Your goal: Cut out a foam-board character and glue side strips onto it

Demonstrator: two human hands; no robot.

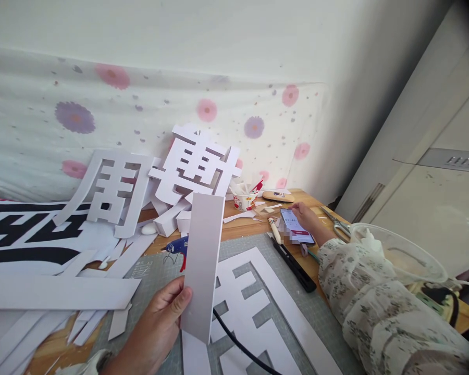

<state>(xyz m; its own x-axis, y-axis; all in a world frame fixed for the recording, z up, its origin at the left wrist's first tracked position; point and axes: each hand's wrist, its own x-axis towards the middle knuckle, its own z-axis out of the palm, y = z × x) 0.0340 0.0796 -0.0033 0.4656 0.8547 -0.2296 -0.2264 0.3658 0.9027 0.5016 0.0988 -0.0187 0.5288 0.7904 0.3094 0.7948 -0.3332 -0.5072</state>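
Note:
My left hand (160, 317) is closed around a strip of white foam board (203, 260), pinching its left edge with the thumb in front. The strip stands nearly upright, over a large white cut-out character (254, 302) lying on a grey cutting mat (234, 245). At the right, my right hand (304, 216) reaches over the upper edge of a phone (295, 224) lying on the table with its screen lit. Its fingers are partly stretched out, with nothing visible in them. Behind the strip, a blue glue gun (175, 246) with a red trigger is partly hidden.
White cut-out characters (195, 161) lean against the flowered wall covering. Board scraps (54, 291) and a black-printed sheet (23, 229) cover the left. At right are a black cutter (293, 263), scissors (338, 224), a paper cup (245, 200) and a clear plastic tub (410, 255). A black cable (238, 341) crosses the mat.

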